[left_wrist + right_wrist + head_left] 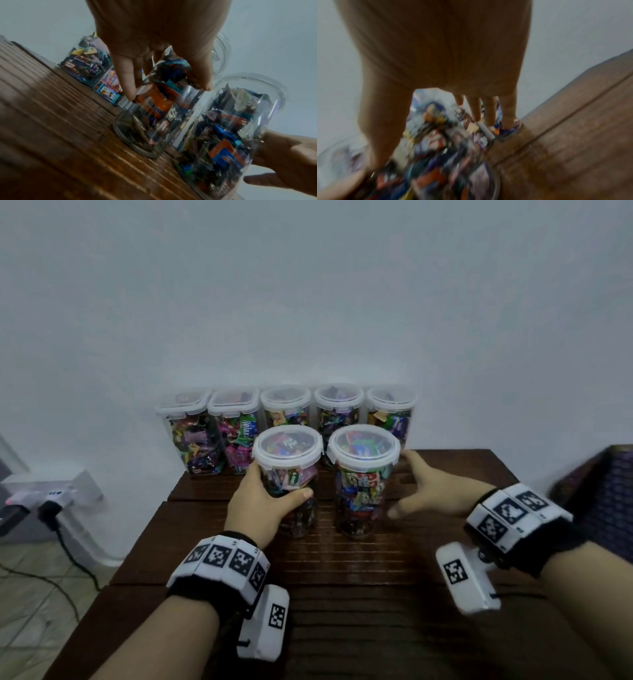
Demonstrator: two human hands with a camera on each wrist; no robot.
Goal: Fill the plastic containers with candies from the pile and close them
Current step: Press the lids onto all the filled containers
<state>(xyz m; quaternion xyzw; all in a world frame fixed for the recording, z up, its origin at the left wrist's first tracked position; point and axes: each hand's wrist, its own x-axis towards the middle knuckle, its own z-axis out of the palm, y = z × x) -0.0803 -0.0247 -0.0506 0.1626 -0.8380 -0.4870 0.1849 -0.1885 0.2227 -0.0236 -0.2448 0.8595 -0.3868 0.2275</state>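
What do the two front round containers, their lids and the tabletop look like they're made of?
Two front round containers: clear, glossy, probably hard plastic; wrappers show through the walls. Their lids: translucent whitish plastic with side clips. Dark brown ribbed tabletop: looks like varnished wood, with grain, grooves and sheen, though laminate is possible.

Pretty dim, flat light all round, soft glare on the wooden table point(342, 570) toward 6 o'clock. Head view is soft and bends at the edges; right wrist view is smeared with motion blur, worst from 6 to 8 o'clock.
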